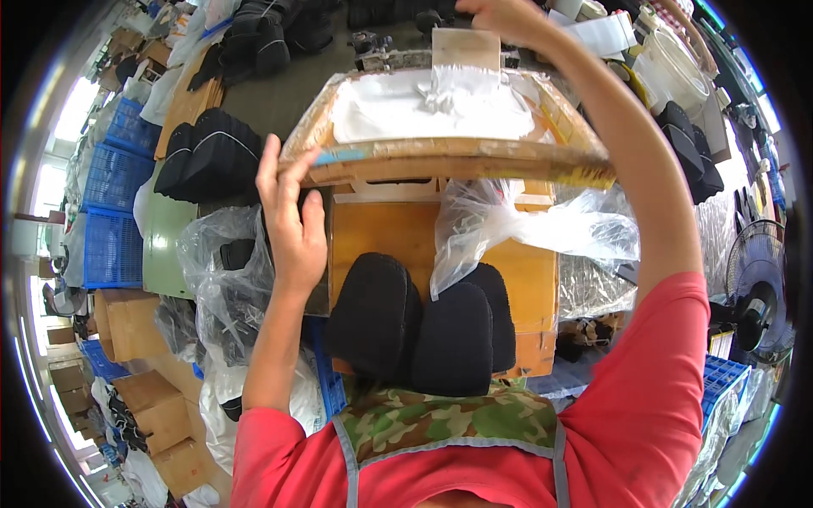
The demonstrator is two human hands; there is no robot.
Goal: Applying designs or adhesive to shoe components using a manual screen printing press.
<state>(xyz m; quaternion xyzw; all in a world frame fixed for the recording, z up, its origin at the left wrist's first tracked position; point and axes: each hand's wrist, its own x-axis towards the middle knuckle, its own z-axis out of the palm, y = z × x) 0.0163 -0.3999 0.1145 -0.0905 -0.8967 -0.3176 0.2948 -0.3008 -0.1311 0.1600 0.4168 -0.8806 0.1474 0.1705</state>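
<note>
the left hand (292, 222) lies spread, fingers flat against the near left corner of the wooden screen frame (449, 161). the right hand (500, 15) pinches a squeegee (464, 51) upright at the frame's far edge. the frame is raised over the wooden desk (373, 229), its long axis running left to right. it could tip, or the white paste (423, 106) smear, if that corner slips.

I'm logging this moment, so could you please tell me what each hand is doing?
Left hand: open, fingers against the wooden frame at its left corner.
Right hand: closed on the squeegee.
</note>
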